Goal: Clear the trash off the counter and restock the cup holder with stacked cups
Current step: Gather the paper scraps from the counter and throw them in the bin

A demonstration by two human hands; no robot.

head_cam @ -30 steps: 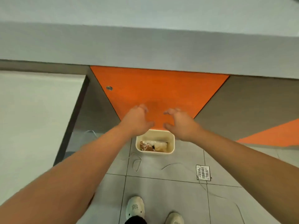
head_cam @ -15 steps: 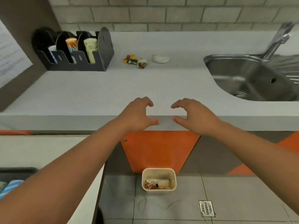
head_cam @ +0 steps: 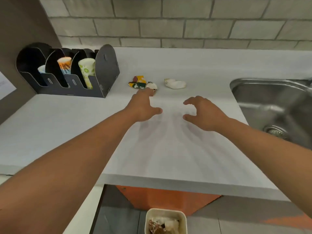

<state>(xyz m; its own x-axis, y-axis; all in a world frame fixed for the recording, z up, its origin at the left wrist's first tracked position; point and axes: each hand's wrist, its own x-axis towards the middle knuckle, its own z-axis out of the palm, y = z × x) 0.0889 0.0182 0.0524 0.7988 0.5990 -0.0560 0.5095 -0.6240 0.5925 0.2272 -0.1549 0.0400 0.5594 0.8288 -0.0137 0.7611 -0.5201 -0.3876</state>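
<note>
On the grey counter (head_cam: 168,149) lie three bits of trash near the back: a colourful crumpled wrapper (head_cam: 137,82), a small crumpled cup (head_cam: 152,86) beside it, and a white crumpled paper (head_cam: 175,83). My left hand (head_cam: 143,106) reaches over the counter, its fingertips at the small crumpled cup, holding nothing. My right hand (head_cam: 201,113) hovers to the right with loosely curled fingers, empty. A black cup holder (head_cam: 67,71) at the back left has cups in its slots: orange (head_cam: 65,65), green-patterned (head_cam: 87,71), and a pale one (head_cam: 41,69).
A steel sink (head_cam: 273,105) is set into the counter on the right. A beige bin (head_cam: 166,221) with trash stands on the floor below the counter edge, in front of an orange cabinet panel (head_cam: 168,198). A tiled wall backs the counter.
The view has lifted from the floor bin to the counter. Both hands have moved forward over the counter, the left one reaching the trash.
</note>
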